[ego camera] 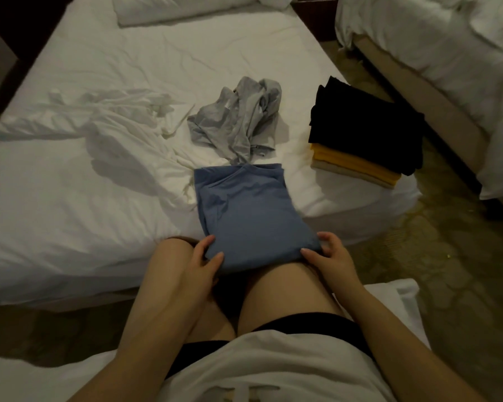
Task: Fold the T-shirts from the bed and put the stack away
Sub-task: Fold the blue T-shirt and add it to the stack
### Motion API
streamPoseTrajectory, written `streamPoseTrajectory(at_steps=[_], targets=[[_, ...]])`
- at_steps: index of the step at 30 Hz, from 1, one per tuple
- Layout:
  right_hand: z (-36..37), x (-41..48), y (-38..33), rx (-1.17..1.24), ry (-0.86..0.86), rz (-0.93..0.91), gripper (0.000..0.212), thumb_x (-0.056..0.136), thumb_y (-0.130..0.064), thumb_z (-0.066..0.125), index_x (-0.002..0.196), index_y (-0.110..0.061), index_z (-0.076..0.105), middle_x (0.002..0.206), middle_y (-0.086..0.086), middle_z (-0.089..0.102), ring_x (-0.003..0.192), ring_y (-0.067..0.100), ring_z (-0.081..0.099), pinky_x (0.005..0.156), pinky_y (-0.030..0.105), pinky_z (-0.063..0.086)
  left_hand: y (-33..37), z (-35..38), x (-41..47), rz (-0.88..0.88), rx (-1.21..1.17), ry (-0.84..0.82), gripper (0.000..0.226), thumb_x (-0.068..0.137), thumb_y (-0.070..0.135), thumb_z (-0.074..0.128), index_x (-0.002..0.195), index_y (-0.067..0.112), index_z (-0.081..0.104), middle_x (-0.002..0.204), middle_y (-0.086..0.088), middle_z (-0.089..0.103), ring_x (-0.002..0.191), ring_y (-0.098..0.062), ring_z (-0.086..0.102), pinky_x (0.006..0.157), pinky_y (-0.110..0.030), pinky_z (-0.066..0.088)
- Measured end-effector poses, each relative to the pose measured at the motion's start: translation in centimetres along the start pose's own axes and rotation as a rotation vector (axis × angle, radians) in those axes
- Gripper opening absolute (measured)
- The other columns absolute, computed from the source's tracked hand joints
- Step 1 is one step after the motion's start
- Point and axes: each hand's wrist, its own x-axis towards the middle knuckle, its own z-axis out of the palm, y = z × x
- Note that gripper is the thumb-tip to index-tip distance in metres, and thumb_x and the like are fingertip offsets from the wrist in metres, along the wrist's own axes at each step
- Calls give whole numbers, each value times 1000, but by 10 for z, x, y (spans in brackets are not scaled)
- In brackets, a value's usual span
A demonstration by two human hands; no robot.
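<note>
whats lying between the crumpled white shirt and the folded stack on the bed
A crumpled grey shirt lies there, not yet folded, in the head view.

The blue T-shirt [250, 207] is plain. Plain light grey is shown by the grey T-shirt [238, 123]. The bed sheet [99, 53] and the crumpled garment [122, 132] are white. The stack [366, 126] is layered black, mustard yellow, then beige. The floor [418, 256] is patterned in olive-brown.
</note>
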Motion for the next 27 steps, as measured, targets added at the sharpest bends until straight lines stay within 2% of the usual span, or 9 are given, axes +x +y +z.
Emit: streamPoseTrajectory(at_steps=[3, 5, 7, 9, 11, 17, 20, 24, 27], targets=[[-6, 1, 5, -62, -79, -50, 71, 78, -4, 72, 130, -36, 37, 100, -3, 66, 91, 5, 62, 80, 21, 52, 0, -3, -6, 79, 372, -170, 45, 84, 12, 66, 123, 26, 48, 127, -1, 47, 123, -19, 45, 98, -25, 38], [-8, 0, 6, -138, -161, -102, 66, 76, 1, 72, 124, -36, 46, 112, -3, 60, 97, -4, 57, 85, 15, 48, -1, -6, -8, 71, 585, -276, 50, 83, 4, 66, 122, 28, 46, 128, -1, 47, 126, -17, 42, 94, -15, 35], [-11, 0, 4, -214, -157, -127, 49, 77, 4, 70, 107, -32, 58, 107, 2, 62, 81, -8, 57, 76, 8, 46, 5, -6, -10, 94, 658, -280, 50, 81, -1, 66, 119, 27, 47, 121, -1, 48, 119, -20, 47, 82, -6, 37], [-13, -1, 0, -198, -134, -131, 36, 78, 6, 68, 98, -23, 61, 95, 1, 63, 78, 5, 58, 69, 7, 46, 18, -4, -15, 83, 551, -229, 42, 82, -3, 64, 115, 22, 53, 109, 1, 50, 99, -17, 54, 70, -5, 44], [-13, -4, -8, -144, -134, -154, 34, 79, 4, 68, 97, -23, 60, 94, -1, 62, 80, 11, 58, 68, 9, 48, 26, -6, -19, 64, 337, -217, 38, 84, -3, 62, 112, 21, 56, 105, -1, 52, 87, -14, 56, 72, -15, 51], [-11, -11, -24, -48, -131, -154, 43, 80, -1, 68, 111, -27, 53, 101, -4, 60, 91, 8, 60, 69, 14, 53, 33, -8, -27, 57, 1, -179, 37, 81, -3, 62, 105, 26, 57, 113, 4, 51, 99, -19, 56, 77, -32, 53], [-13, -12, -26, 8, -132, -122, 39, 82, 0, 65, 114, -19, 55, 98, -3, 62, 91, 11, 61, 69, 14, 54, 24, -8, -25, 54, 9, -192, 37, 84, -5, 58, 105, 26, 56, 117, -1, 52, 99, -17, 57, 72, -26, 53], [-14, -15, -21, -1, -125, -94, 24, 85, 4, 60, 106, -6, 63, 87, -2, 63, 82, 10, 59, 64, 9, 50, 11, -13, -25, 9, 141, -276, 48, 66, 14, 63, 109, 32, 57, 116, 1, 54, 100, -15, 57, 73, -20, 49], [-15, -18, -13, 11, -92, -71, 20, 87, 2, 58, 105, -7, 63, 90, 0, 64, 82, 7, 59, 64, 9, 50, 4, -13, -25, 18, 209, -293, 34, 76, 9, 64, 101, 31, 65, 113, -5, 58, 103, -24, 57, 81, -27, 48]])
